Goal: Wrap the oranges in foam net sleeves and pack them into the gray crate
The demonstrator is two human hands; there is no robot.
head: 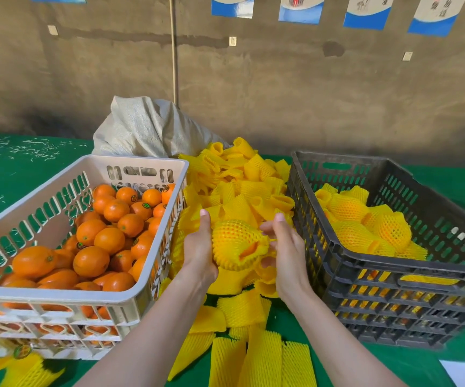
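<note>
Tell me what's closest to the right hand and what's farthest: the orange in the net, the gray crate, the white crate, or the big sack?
1. Netted orange: the right hand pinches its net, just on its left.
2. Gray crate: right beside the hand, on its right.
3. White crate: across on the left side.
4. Sack: far back, by the wall.

Orange [249, 250] mostly hidden by foam sleeve [231, 236], posters [366, 12] cut off above
</note>
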